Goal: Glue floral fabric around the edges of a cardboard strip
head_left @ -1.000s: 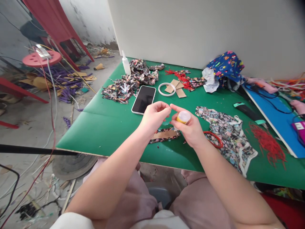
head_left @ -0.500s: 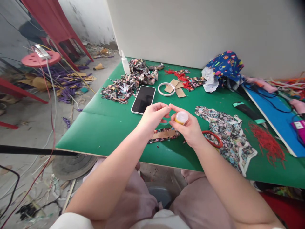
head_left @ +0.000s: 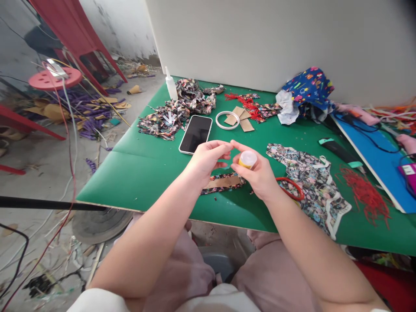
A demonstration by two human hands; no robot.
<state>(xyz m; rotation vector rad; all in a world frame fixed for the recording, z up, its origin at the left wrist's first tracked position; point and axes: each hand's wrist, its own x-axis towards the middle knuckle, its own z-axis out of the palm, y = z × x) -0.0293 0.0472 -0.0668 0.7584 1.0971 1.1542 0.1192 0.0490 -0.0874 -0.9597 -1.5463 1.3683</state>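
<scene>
My right hand (head_left: 260, 175) is wrapped round a small bottle with a whitish, see-through top and a yellow band (head_left: 248, 159). Its index finger reaches out to the left. Thumb and fingers of my left hand (head_left: 209, 160) are pinched together and meet the tip of that index finger; anything between them is too small to make out. Under both hands lies a floral fabric strip with a brown card piece (head_left: 224, 183) on it. Red-handled scissors (head_left: 294, 188), partly hidden, rest beside my right wrist on floral fabric (head_left: 313, 184).
On the green table (head_left: 130, 169) lie a phone (head_left: 196, 134), a white ring of tape (head_left: 227, 120), brown card pieces (head_left: 245, 119) and crumpled floral fabric (head_left: 162, 121). A white nozzle bottle (head_left: 171, 86) stands behind. At right are a black-green cutter (head_left: 341, 154), red threads (head_left: 367, 199) and a blue board (head_left: 367, 160).
Both hands keep nearly the same pose, fingertips still touching. The whole view has shifted very slightly; the things on the table have not moved.
</scene>
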